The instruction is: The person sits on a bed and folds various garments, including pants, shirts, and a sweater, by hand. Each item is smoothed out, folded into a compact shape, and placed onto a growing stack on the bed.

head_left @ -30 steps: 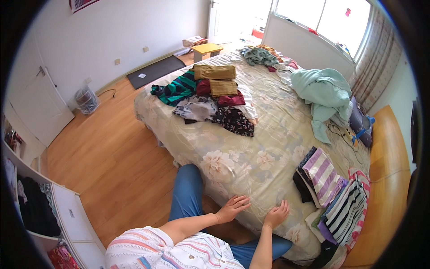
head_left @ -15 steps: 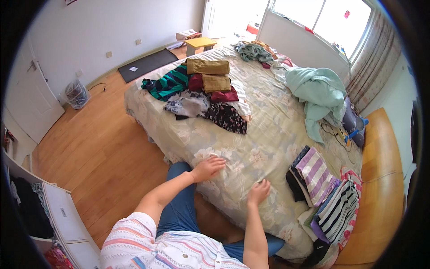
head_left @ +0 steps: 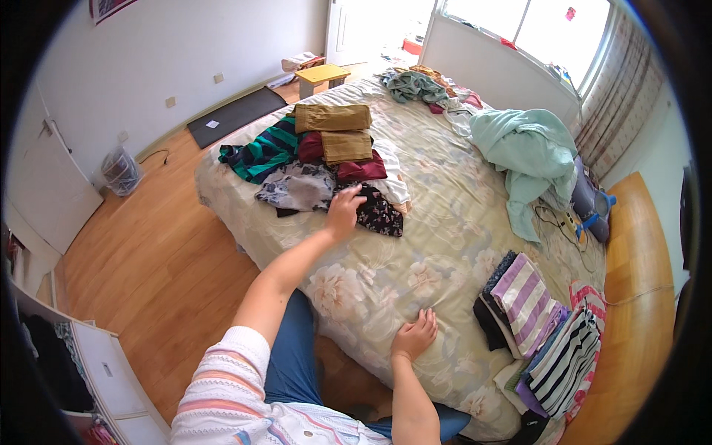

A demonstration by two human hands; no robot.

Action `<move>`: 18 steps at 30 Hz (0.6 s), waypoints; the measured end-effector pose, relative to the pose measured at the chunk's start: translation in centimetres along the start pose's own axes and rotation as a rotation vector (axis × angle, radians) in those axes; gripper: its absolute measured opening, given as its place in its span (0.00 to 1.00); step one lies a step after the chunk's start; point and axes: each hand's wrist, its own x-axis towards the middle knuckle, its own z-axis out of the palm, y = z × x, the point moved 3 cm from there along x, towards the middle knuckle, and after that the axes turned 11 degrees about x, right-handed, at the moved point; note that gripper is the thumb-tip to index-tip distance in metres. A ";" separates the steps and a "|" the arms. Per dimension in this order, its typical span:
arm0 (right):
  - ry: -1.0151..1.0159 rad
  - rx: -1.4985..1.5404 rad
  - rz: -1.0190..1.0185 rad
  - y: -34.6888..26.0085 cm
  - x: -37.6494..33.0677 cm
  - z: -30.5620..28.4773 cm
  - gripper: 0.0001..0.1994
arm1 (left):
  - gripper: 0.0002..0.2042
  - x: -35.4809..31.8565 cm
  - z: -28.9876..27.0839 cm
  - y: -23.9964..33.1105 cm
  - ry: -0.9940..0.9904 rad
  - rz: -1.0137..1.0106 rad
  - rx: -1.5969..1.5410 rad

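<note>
My left hand (head_left: 344,213) reaches out over the near edge of a black floral garment (head_left: 381,213), fingers stretched out and holding nothing; whether they touch the cloth I cannot tell. Beside it lies a grey-and-white patterned garment (head_left: 295,185). Behind these are folded mustard-brown trousers (head_left: 334,117), a dark red garment (head_left: 365,169), a white one (head_left: 396,178) and a green-and-navy striped one (head_left: 267,152). My right hand (head_left: 415,335) rests on the floral bedsheet (head_left: 437,256) with its fingers apart, empty.
Folded clothes stand in stacks at the right, with a purple-and-white striped piece (head_left: 528,300) and a navy-and-white striped one (head_left: 567,363). Beyond them are a mint-green blanket (head_left: 523,144) and the wooden headboard (head_left: 639,297). More clothes (head_left: 415,85) lie at the bed's far end.
My left hand has moved forward from the bed's near edge to the black floral garment. My right hand has shifted slightly left and nearer to me along the sheet.
</note>
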 end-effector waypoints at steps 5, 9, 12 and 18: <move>0.013 0.027 -0.025 -0.4 0.3 0.0 0.20 | 0.33 5.9 5.7 -4.8 -0.047 -0.234 0.225; 0.024 0.020 -0.015 0.0 0.7 -0.1 0.20 | 0.29 8.0 9.3 -6.9 -0.277 -0.575 0.258; 0.003 0.049 -0.014 -0.2 0.5 0.0 0.20 | 0.19 6.7 10.1 -9.1 -0.288 -0.665 0.262; -0.001 0.043 -0.012 0.0 0.6 -0.1 0.20 | 0.07 7.5 7.6 -8.4 -0.124 -0.524 0.252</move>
